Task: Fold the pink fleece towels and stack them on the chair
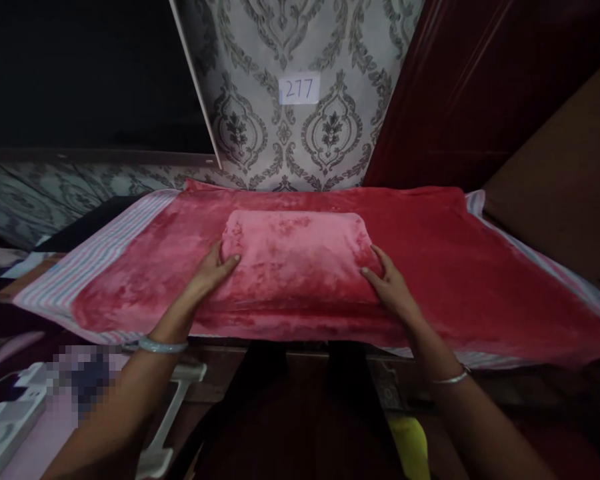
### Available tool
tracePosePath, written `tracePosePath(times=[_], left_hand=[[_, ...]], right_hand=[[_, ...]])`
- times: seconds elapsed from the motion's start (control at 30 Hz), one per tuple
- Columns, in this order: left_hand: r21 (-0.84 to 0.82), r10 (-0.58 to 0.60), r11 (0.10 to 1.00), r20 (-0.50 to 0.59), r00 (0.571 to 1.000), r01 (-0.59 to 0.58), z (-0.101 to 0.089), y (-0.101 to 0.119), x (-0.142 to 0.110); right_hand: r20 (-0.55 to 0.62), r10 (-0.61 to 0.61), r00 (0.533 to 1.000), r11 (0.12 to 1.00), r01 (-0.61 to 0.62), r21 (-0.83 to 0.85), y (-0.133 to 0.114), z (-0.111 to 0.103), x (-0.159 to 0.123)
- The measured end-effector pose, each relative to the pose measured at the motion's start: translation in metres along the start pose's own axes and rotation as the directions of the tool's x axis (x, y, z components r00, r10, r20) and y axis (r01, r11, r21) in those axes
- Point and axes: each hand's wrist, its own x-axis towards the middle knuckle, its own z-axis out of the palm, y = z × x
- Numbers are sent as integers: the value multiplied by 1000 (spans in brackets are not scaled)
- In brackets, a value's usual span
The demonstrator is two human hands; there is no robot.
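Note:
A folded pink and red plush blanket lies as a thick rectangular bundle with rounded corners. Its left end is gripped by my left hand, thumb on top and fingers around the side. At the opposite end, my right hand holds the bundle the same way. Beneath it spreads a red and pink plush cover, over a striped sheet that shows along the edges. The undersides of the bundle and some of my fingers are hidden.
A large dark screen stands at the left, in front of patterned wallpaper. A paper marked 277 is on the wall. Dark red panelling rises at the right. Below are a white rack-like piece and a yellow object.

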Motion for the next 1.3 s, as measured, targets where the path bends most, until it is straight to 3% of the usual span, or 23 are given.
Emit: tracePosePath(times=[0.13, 0.33, 0.5, 0.6, 0.73, 0.87, 0.93, 1.0, 1.1, 1.2, 1.3], left_hand=[[-6, 50, 999, -3, 999, -50, -1, -1, -7], [-1, 168, 986, -134, 977, -170, 1, -17, -8], [-5, 182, 983, -84, 980, -183, 14, -38, -11], [-57, 184, 980, -122, 975, -192, 22, -46, -15], [-106, 133, 983, -132, 982, -147, 21, -48, -20], [-118, -7, 993, -59, 998, 0, -3, -44, -10], [-78, 2, 997, -76, 997, -8, -17, -32, 4], [-5, 116, 993, -124, 985, -118, -22, -7, 24], [130, 323, 940, -42, 945, -316, -5, 50, 60], [303, 295, 901, 99, 950, -312, 27, 104, 90], [506, 163, 838, 129, 978, -207, 53, 119, 107]], right_hand=[[-35, -47, 998, 997, 45, -68, 1, 2, 0], [-109, -186, 977, 977, 172, -126, 13, -6, 0], [-135, -106, 985, 985, 86, -149, 29, 1, -5], [-172, -83, 982, 989, 60, -138, 31, 9, -12], [-194, -47, 980, 992, 23, -125, 34, 10, -17], [-102, 7, 995, 982, -26, -188, 40, -8, 0], [-107, -24, 994, 962, -6, -272, 33, -15, 22], [-133, -141, 981, 936, 89, -340, 10, -13, 53], [-45, -306, 951, 885, 267, -381, -46, 15, 99], [44, -242, 969, 842, 233, -487, -93, 54, 130], [51, -92, 994, 775, 104, -624, -98, 79, 140]])
